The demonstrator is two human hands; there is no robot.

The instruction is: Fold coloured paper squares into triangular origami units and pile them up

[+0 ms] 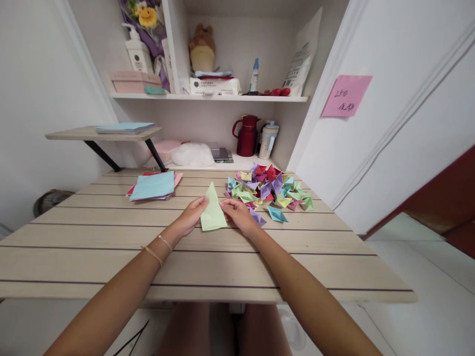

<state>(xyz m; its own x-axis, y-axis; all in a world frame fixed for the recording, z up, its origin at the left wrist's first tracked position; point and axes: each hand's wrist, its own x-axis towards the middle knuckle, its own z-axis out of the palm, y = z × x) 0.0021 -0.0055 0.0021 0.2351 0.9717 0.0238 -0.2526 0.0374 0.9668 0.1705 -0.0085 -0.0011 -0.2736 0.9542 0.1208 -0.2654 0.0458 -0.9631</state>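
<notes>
A light green sheet of paper (213,213), folded to a point at its far end, lies on the wooden table (111,237). My left hand (192,216) pinches its left edge, fingers closed. My right hand (239,214) pinches its right edge, fingers closed as well. A heap of several folded paper shapes (270,190) in red, purple, blue, green and yellow lies just right of my right hand. A stack of flat coloured sheets (153,186), a blue one on top, lies to the far left of the green paper.
A small shelf (74,133) on black brackets holds more sheets at the back left. Behind the table stand a red jug (247,136), a cup (267,140) and a white bag (193,154). A pink note (346,95) sticks to the right wall.
</notes>
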